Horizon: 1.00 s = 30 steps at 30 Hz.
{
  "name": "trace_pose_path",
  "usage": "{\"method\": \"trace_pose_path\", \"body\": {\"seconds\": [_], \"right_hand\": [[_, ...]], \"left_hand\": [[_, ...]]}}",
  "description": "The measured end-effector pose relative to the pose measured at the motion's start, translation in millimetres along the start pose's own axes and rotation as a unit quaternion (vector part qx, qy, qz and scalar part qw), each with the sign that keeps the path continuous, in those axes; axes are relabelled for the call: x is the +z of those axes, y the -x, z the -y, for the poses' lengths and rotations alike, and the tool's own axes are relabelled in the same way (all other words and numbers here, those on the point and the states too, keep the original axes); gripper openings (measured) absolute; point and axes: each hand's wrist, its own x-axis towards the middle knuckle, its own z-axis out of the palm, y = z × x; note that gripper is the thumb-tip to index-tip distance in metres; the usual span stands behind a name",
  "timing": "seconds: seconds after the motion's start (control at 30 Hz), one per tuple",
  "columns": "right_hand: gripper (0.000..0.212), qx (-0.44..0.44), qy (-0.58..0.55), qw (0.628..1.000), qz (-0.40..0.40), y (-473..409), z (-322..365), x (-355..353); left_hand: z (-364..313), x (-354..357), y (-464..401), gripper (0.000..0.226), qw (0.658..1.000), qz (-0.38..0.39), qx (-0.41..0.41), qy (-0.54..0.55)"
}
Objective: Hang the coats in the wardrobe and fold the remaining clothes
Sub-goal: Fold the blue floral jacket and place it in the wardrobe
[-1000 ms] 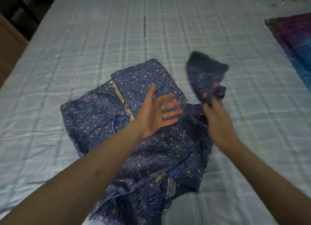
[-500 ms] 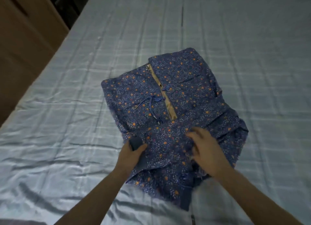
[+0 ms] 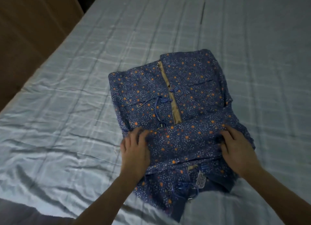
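A blue floral garment (image 3: 185,97) with orange specks, a tan zip placket and blue drawstrings lies partly folded on the bed. A band of it is folded across the middle. My left hand (image 3: 134,149) lies on the left end of that band, fingers spread over the fabric edge. My right hand (image 3: 237,149) lies on the right end, fingers bent down onto the cloth. Whether either hand pinches the fabric is hidden. A white label (image 3: 200,181) shows near the lower edge.
The pale blue checked bedsheet (image 3: 67,123) spreads wrinkled all around the garment. A brown wooden surface (image 3: 30,31) rises along the bed's left side. A dark gap shows at the top left corner.
Both hands moved apart to the two ends of the folded band. The left hand let go of the dark sleeve end it held. The view shifted closer.
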Motion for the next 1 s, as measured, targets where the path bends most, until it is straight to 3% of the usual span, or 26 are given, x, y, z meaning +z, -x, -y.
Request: {"method": "trace_pose_path", "body": {"seconds": [0.1, 0.23, 0.33, 0.47, 0.57, 0.7, 0.83, 1.0], "right_hand": [[0.049, -0.048, 0.015, 0.997, -0.058, -12, 9, 0], [0.066, -0.001, 0.033, 0.998, 0.052, -28, -19, 23], [0.071, 0.031, 0.025, 0.994, 0.104, -27, -36, 43], [0.071, 0.050, 0.042, 0.994, 0.089, -42, -22, 31], [0.058, -0.012, 0.025, 0.999, -0.016, -53, -20, 20], [0.059, -0.088, 0.049, 0.993, 0.059, -58, -34, 37], [0.062, -0.087, 0.045, 0.990, 0.105, -62, -45, 50], [0.065, -0.130, -0.061, 0.982, 0.122, -64, -55, 30]], "left_hand": [[-6, 14, 3, 0.050, 0.992, 0.038, 0.119, -0.032], [23, 46, 1, 0.064, 0.986, 0.151, -0.013, -0.072], [33, 61, -2, 0.072, 0.977, 0.197, -0.018, -0.079], [30, 68, -7, 0.078, 0.971, 0.202, -0.030, -0.124], [24, 59, -8, 0.077, 0.974, 0.167, 0.012, -0.151], [28, 58, 3, 0.062, 0.970, 0.150, 0.118, -0.149], [30, 67, 6, 0.059, 0.965, 0.196, 0.096, -0.147], [27, 55, 3, 0.056, 0.966, 0.169, 0.130, -0.148]]}}
